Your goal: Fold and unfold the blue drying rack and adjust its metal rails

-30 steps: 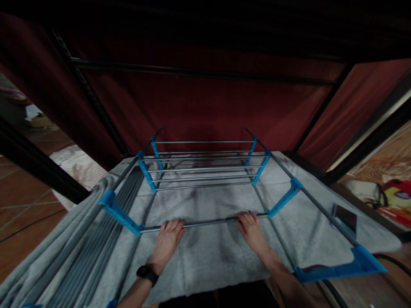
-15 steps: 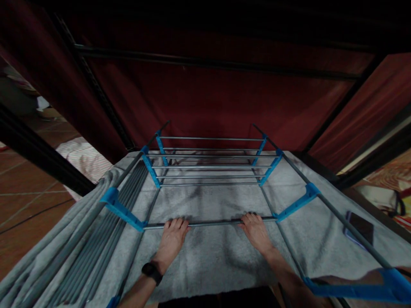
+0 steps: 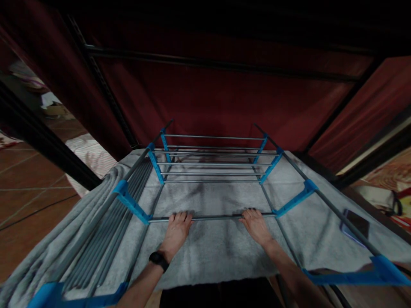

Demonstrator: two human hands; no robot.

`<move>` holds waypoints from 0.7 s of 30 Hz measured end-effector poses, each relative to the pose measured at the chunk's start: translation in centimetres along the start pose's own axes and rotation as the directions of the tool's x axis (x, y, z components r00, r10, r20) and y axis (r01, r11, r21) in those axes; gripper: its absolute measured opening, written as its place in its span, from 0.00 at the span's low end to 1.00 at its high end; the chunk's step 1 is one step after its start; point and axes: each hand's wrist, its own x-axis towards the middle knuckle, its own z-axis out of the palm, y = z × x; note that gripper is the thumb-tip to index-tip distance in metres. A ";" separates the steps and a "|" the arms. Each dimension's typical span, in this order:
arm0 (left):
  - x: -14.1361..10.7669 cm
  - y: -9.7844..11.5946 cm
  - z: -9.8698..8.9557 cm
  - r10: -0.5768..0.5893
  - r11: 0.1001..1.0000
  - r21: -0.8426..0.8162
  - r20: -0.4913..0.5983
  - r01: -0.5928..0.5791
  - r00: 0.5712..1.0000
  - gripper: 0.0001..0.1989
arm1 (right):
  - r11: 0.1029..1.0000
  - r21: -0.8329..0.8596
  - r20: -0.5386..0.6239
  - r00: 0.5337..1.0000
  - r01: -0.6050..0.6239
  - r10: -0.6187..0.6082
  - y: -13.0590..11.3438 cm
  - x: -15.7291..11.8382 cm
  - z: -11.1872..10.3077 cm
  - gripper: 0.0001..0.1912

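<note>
A rack of grey tubes with blue plastic brackets (image 3: 133, 203) lies on a grey blanket (image 3: 208, 252). One grey crossbar (image 3: 215, 217) spans between two brackets in front of me. My left hand (image 3: 177, 231), below a black wristband, is wrapped over this bar left of its middle. Toward the bar's right end, my right hand (image 3: 256, 225) has its fingers curled over it too. Farther back, several crossbars (image 3: 215, 164) are fitted between more blue brackets.
Several loose grey tubes (image 3: 111, 231) lie along the left side of the blanket. A phone (image 3: 355, 226) rests at the right, beyond the side tube. Dark red curtains (image 3: 224, 102) and a black frame stand behind.
The near crossbar and both hands appear slightly higher in the view. The left side of the rack has shifted right, and a near left bracket shows more. Both hands still grip the bar.
</note>
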 end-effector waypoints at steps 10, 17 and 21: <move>0.2 -0.1 -0.1 0.017 1.000 0.005 -0.022 -0.017 1.000 0.17 | 1.000 0.013 0.036 0.999 -0.019 0.019 -0.1 0.1 -0.7 0.17; -0.1 0.0 0.1 -0.005 0.998 -0.066 -0.049 0.001 0.999 0.17 | 0.992 0.125 -0.047 0.999 0.019 -0.014 -1.5 -0.6 -0.6 0.15; -0.4 0.4 -0.3 -0.019 0.994 -0.106 -0.065 0.012 0.998 0.16 | 0.989 0.148 -0.119 0.993 0.016 0.002 -2.6 -1.2 0.7 0.16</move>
